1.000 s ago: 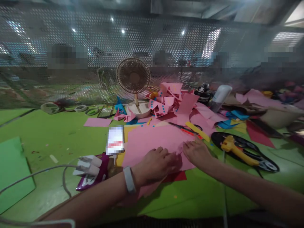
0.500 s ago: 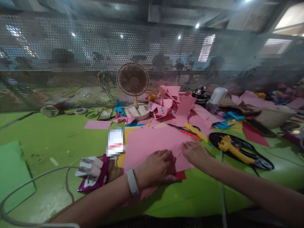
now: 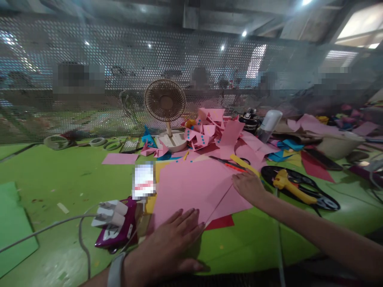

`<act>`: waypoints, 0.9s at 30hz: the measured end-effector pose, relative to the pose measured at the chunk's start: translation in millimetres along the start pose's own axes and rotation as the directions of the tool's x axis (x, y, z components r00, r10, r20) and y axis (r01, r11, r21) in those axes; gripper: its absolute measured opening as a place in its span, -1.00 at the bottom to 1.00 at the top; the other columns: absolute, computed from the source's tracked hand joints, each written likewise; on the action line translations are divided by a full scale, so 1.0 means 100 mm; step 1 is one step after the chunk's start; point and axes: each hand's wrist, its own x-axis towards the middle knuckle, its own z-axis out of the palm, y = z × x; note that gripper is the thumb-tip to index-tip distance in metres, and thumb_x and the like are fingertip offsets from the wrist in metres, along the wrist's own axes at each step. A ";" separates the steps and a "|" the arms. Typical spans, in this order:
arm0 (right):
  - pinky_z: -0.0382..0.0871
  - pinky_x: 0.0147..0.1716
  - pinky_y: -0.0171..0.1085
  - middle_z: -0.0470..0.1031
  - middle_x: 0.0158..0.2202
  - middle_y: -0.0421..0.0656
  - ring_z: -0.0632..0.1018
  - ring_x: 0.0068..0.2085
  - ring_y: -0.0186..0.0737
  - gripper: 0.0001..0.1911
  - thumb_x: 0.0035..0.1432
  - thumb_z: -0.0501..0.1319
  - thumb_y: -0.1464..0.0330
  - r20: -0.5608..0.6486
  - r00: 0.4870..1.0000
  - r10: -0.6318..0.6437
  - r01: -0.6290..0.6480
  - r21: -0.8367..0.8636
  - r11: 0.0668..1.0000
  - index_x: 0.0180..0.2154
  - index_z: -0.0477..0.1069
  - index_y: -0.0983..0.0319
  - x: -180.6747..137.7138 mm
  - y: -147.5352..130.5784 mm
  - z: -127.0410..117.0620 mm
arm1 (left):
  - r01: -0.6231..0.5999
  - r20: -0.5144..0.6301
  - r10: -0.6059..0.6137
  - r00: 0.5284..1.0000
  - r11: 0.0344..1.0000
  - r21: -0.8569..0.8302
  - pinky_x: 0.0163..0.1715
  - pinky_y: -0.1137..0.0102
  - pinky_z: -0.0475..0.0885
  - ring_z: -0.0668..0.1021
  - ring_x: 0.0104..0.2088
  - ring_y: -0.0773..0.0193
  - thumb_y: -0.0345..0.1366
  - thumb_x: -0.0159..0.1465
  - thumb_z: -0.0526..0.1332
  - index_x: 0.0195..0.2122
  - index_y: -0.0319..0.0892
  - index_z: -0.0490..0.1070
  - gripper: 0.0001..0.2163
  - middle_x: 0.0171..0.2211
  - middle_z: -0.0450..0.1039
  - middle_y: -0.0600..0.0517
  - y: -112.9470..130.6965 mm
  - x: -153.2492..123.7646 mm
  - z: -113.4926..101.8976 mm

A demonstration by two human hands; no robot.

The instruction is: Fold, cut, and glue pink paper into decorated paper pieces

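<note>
A large pink sheet of paper (image 3: 185, 183) lies on the green table, with a diagonal edge or fold line running across its right part. Flat on its near left part rests my left hand (image 3: 170, 243), fingers stretched and slightly spread, a grey band on the wrist. At the upper end of the diagonal line, my right hand (image 3: 248, 186) has its fingers bent close together on the pink paper. Just beyond these fingers lie an orange-red tool (image 3: 235, 167), a yellow strip (image 3: 243, 164) and dark scissors (image 3: 220, 160). A red piece (image 3: 221, 222) shows beneath the sheet.
A small fan (image 3: 165, 100) stands behind, beside a heap of folded pink paper (image 3: 206, 129). A yellow glue gun (image 3: 295, 188) rests on a black sole-shaped piece at right. To the left are a phone (image 3: 144, 181), a plug adapter (image 3: 110, 215) and cables.
My left hand has slid toward me and left along the paper, its fingers spreading. My right hand has shifted slightly away, up by the orange-red tool. More of the diagonal line shows.
</note>
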 end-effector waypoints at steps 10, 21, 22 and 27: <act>-0.09 0.22 0.00 0.32 0.15 0.07 0.32 0.16 -0.04 -0.51 0.30 0.00 0.24 -0.193 0.956 -0.221 0.269 0.278 0.922 0.17 0.23 0.34 -0.14 -0.26 -0.25 | 0.038 0.018 -0.037 0.999 0.999 -0.037 0.19 -0.01 0.12 0.12 0.26 -0.09 0.17 0.18 0.07 0.31 0.04 -0.11 -0.27 0.31 -0.07 -0.11 0.02 -0.20 -0.03; -0.20 0.25 0.08 -0.25 0.34 0.03 -0.08 0.33 -0.02 -0.15 0.21 -0.08 -0.06 0.116 0.935 -0.335 0.237 0.499 0.834 0.32 -0.35 0.26 -0.27 0.06 0.11 | 0.033 0.110 -0.024 0.994 0.996 -0.084 0.20 -0.04 0.04 0.01 0.29 -0.07 0.10 0.19 0.13 0.31 0.11 -0.22 -0.26 0.32 -0.20 -0.07 -0.02 -0.40 -0.03; -0.16 0.25 0.07 -0.19 0.34 0.05 -0.04 0.32 -0.02 -0.16 0.22 -0.08 -0.06 0.109 0.947 -0.303 0.217 0.476 0.852 0.32 -0.30 0.28 -0.26 0.10 0.15 | 0.013 0.108 -0.002 0.994 0.995 -0.101 0.21 -0.03 0.03 0.02 0.29 -0.06 0.08 0.19 0.15 0.31 0.11 -0.20 -0.26 0.32 -0.20 -0.06 -0.03 -0.43 -0.05; 0.07 0.17 0.04 0.25 0.19 0.10 0.27 0.21 0.02 -0.33 0.24 -0.05 0.00 0.011 0.984 -0.180 0.159 0.417 0.895 0.17 0.23 0.34 -0.15 0.08 0.17 | -0.053 0.049 0.060 0.997 0.989 -0.137 0.22 0.11 0.06 0.13 0.26 0.04 -0.02 0.23 0.16 0.26 0.16 0.02 -0.42 0.31 -0.09 0.04 -0.01 -0.59 -0.26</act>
